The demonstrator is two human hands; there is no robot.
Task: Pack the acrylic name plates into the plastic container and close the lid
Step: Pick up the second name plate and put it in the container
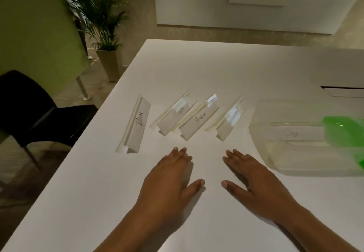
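Several clear acrylic name plates with white paper inserts stand in a row on the white table: the leftmost plate, a second, a third and the rightmost. At the right sits the clear plastic container, with one more name plate visible through it and a green latch part on it. My left hand and my right hand lie flat on the table, palms down, fingers apart, just in front of the row. Neither hand touches a plate.
A black chair stands beside the table's left edge. A potted palm is on the floor beyond the far left corner. A white box-like object sits on the table behind the container.
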